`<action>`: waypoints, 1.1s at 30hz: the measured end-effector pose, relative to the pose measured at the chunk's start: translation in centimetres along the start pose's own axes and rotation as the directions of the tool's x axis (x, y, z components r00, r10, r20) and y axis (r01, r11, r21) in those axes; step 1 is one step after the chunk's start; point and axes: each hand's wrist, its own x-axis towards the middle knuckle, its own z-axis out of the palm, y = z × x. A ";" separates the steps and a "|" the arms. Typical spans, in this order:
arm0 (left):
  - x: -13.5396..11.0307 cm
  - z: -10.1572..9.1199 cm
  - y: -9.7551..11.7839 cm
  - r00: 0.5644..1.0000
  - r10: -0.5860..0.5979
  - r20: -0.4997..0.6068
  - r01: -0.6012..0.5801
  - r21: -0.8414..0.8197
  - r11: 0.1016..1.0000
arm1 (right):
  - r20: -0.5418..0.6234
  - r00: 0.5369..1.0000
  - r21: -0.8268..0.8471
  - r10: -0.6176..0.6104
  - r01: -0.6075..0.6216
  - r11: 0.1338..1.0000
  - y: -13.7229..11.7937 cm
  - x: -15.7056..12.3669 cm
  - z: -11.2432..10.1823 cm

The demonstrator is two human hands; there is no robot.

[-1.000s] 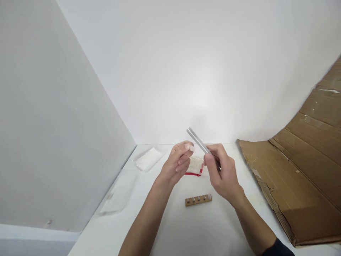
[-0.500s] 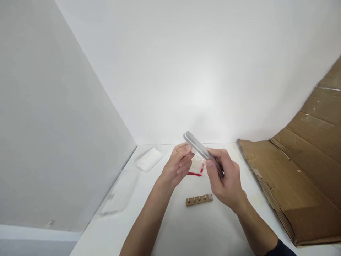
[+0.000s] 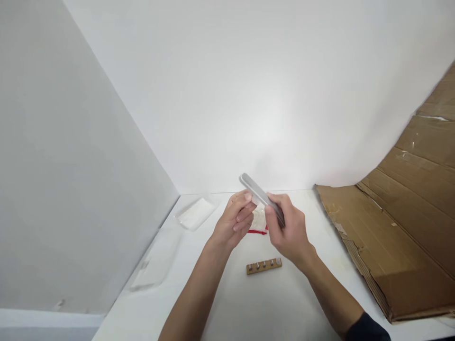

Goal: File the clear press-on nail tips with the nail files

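Note:
A grey nail file (image 3: 261, 195) with a pale middle layer slants up to the left, its lower end gripped between the thumb and fingers of my right hand (image 3: 289, 229). My left hand (image 3: 236, 218) is closed in a pinch around a small translucent nail tip (image 3: 255, 200), mostly covered by the fingers. The file's side lies against or very near that tip; I cannot tell if they touch. Below both hands, a brown strip stand (image 3: 263, 266) with several short metal pegs rests on the table, a clear piece on its right-end peg.
Behind my hands lies a clear packet (image 3: 260, 221) with a red edge. Two transparent plastic bags, one with white contents (image 3: 197, 213) and one nearer (image 3: 154, 265), are on the left by the grey wall. Folded cardboard (image 3: 384, 246) covers the right side.
My right hand and the nail file have shifted a little to the left, closer to my left hand. The view has turned slightly.

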 end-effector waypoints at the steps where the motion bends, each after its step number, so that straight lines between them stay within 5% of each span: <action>1: 0.0 0.0 0.0 1.000 0.007 -0.001 -0.007 -0.006 1.000 | -0.008 1.000 -0.004 -0.001 0.001 1.000 0.1 0.0 0.1; 11: -0.2 0.0 0.1 1.000 -0.007 0.003 0.007 -0.036 0.999 | -0.108 0.984 -0.062 -0.140 0.134 0.989 0.6 -0.1 0.8; 21: 0.0 0.3 -0.2 0.992 0.058 -0.117 -0.065 -0.065 0.996 | -0.119 0.992 -0.061 -0.030 0.023 0.998 1.0 -0.2 0.8; 27: -0.2 0.7 -0.6 0.976 0.068 -0.207 -0.092 -0.109 0.990 | -0.200 0.945 -0.165 -0.258 0.228 0.960 2.3 -0.2 1.6; 33: -0.7 1.1 -0.2 0.992 -0.019 -0.123 -0.002 -0.166 0.986 | -0.230 0.908 -0.159 -0.351 0.320 0.934 3.2 0.2 1.6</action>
